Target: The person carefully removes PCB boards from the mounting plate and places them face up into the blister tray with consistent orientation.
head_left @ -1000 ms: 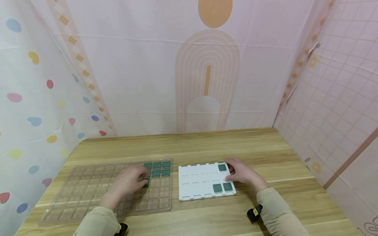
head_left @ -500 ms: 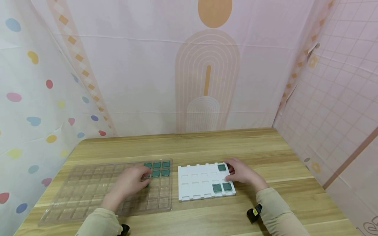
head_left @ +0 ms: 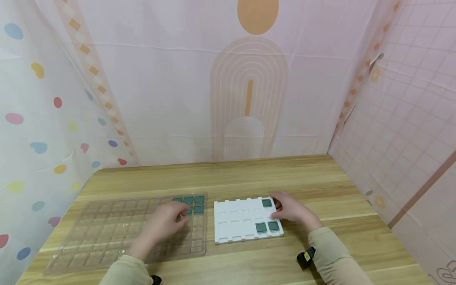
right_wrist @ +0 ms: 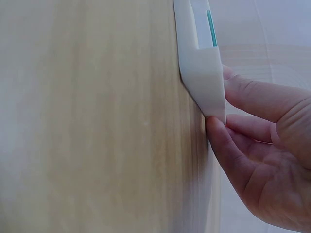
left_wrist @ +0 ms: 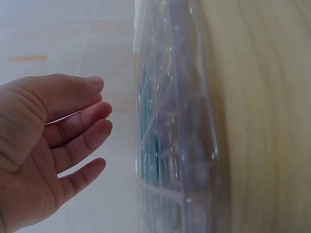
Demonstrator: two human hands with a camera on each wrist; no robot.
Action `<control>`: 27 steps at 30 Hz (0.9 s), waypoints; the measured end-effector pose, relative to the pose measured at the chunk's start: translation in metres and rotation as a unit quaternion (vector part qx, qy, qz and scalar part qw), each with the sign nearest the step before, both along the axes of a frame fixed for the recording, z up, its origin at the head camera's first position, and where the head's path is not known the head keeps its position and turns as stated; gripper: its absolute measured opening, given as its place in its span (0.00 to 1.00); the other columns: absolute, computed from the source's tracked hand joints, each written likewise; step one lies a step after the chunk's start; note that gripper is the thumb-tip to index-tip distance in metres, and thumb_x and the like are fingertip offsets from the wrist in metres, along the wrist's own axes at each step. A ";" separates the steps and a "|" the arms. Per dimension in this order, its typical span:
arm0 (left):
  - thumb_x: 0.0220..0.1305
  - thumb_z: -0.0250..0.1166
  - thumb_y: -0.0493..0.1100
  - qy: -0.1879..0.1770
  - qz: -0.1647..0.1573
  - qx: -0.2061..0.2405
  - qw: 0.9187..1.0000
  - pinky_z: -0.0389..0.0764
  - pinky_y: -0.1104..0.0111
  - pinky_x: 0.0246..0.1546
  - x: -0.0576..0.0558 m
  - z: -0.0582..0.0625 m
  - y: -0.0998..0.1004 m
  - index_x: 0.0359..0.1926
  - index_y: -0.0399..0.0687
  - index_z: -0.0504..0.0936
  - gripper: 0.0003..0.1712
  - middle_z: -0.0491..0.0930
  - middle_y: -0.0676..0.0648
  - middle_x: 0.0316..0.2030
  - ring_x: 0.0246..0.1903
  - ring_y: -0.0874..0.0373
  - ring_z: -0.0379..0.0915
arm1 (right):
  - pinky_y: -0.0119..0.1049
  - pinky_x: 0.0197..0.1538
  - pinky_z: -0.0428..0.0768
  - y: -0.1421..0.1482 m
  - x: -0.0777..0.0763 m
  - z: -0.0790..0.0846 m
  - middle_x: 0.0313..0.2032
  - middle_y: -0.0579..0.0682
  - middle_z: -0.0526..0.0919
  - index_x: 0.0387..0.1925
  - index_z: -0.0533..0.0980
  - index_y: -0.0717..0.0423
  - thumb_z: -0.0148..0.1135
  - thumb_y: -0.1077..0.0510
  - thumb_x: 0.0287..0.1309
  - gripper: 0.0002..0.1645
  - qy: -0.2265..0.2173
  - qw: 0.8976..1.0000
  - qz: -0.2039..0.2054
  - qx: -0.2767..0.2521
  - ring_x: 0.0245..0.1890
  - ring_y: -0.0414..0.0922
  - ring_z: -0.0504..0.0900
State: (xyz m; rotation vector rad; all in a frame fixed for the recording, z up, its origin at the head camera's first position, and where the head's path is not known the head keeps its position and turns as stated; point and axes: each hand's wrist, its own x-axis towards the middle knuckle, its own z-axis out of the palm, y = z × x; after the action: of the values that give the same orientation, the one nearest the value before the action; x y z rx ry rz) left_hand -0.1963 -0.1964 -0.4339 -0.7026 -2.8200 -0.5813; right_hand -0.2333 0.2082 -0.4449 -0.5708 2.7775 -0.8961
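My left hand (head_left: 164,222) hovers over the right part of a clear plastic tray (head_left: 107,229), beside the green square chips (head_left: 198,209) set in its far right pockets. In the left wrist view its fingers (left_wrist: 82,141) are loosely bent, apart from the tray, with nothing seen between them. The hand hides some pockets. My right hand (head_left: 290,208) grips the right edge of a white tray (head_left: 235,228); the right wrist view has the thumb and fingers around the tray's corner (right_wrist: 206,82). Three green chips (head_left: 261,227) sit in the white tray, one far right, two near right.
Both trays lie side by side on a wooden table (head_left: 270,261), a narrow gap between them. Patterned cloth (head_left: 171,99) hangs behind and at both sides. A black wrist camera (head_left: 305,259) sits at the right sleeve.
My left hand has moved a little to the right over the clear tray, and the chip seen by its thumb earlier is out of sight. My right hand stays at the white tray.
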 end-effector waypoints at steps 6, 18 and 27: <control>0.55 0.72 0.36 -0.005 -0.001 0.005 1.000 0.78 0.68 0.31 0.001 -0.001 0.011 0.40 0.42 0.85 0.10 0.77 0.56 0.29 0.30 0.63 0.73 | 0.43 0.47 0.77 0.000 0.000 0.000 0.49 0.57 0.75 0.64 0.68 0.71 0.75 0.62 0.52 0.41 0.003 1.000 0.004 0.000 0.43 0.47 0.76; 0.55 0.72 0.36 0.004 -0.038 0.025 0.999 0.77 0.71 0.30 0.002 0.000 0.036 0.42 0.41 0.85 0.12 0.78 0.56 0.29 0.29 0.63 0.74 | 0.42 0.47 0.77 0.000 -0.001 -0.001 0.48 0.57 0.75 0.64 0.68 0.71 0.75 0.62 0.52 0.41 0.005 1.000 0.004 -0.002 0.42 0.46 0.76; 0.55 0.72 0.35 0.020 -0.061 0.050 0.997 0.78 0.70 0.31 0.004 0.000 0.056 0.41 0.41 0.85 0.11 0.79 0.55 0.29 0.30 0.61 0.76 | 0.41 0.47 0.77 0.001 -0.002 -0.002 0.48 0.56 0.75 0.65 0.67 0.71 0.75 0.63 0.52 0.41 0.000 1.000 0.004 -0.009 0.42 0.46 0.75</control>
State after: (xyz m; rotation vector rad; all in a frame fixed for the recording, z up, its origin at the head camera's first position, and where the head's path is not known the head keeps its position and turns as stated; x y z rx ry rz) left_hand -0.1926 -0.1409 -0.4343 -0.8623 -2.7048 -0.7148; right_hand -0.2349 0.2088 -0.4468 -0.5833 2.7671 -0.9211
